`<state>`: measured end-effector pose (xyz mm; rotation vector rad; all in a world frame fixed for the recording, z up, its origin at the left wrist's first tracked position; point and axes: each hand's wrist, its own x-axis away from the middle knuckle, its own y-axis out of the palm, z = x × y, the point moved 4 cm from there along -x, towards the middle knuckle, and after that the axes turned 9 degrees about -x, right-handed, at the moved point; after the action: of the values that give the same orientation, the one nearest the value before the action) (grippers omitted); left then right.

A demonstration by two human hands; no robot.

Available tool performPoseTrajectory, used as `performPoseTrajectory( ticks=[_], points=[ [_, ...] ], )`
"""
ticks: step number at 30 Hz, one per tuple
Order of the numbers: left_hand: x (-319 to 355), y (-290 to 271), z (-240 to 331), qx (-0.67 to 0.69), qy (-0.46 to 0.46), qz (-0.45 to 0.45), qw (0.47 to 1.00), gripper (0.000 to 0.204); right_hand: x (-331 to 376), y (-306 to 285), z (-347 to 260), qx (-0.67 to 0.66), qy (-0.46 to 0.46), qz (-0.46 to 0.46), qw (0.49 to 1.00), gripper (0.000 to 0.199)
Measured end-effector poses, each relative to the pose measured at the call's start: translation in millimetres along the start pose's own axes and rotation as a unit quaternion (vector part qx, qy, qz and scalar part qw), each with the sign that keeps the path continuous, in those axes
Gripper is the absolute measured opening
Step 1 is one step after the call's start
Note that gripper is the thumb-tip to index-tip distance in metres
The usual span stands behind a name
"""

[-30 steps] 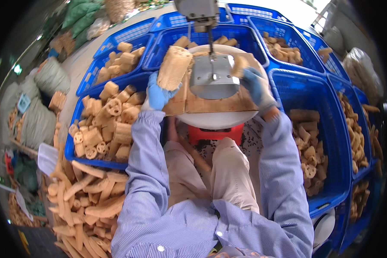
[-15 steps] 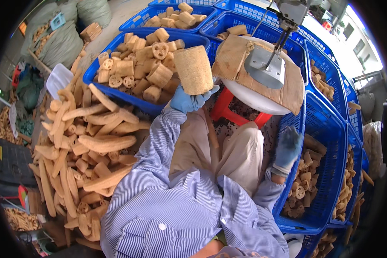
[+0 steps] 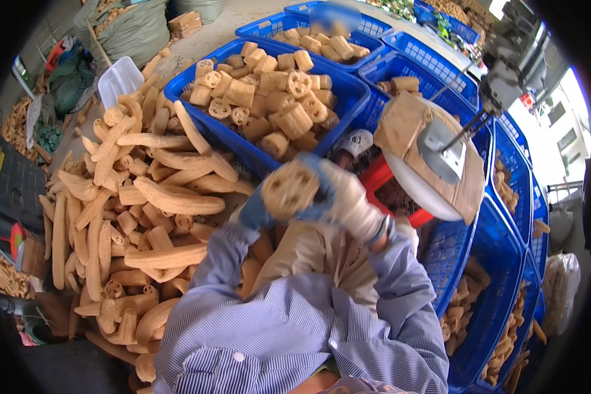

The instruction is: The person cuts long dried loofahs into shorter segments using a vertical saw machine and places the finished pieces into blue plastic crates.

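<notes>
Blue crate (image 3: 349, 95): loofah chunks (image 3: 293, 121) (hands (image 3: 351, 200) on another chunk (image 3: 287, 189))

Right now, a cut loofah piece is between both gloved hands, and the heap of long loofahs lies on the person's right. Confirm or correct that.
Wrong side: the head view shows the heap of long loofahs on the left. The cut loofah piece is between the left hand and right hand.
</notes>
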<state>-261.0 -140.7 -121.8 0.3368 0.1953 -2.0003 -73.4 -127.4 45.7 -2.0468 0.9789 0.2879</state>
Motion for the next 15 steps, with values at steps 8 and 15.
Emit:
performPoseTrajectory(
  ticks=[8,15],
  points=[
    [168.8,-27.1,-118.3,0.400,-0.359,0.329,0.776,0.062,-152.1,-27.5,-6.6,0.282,-0.070,0.035,0.956,0.065],
    [233.3,-6.7,-227.4,0.409,-0.278,0.293,0.818,0.045,-193.9,-48.2,172.4,0.280,0.093,0.049,0.954,0.069]
  ],
)
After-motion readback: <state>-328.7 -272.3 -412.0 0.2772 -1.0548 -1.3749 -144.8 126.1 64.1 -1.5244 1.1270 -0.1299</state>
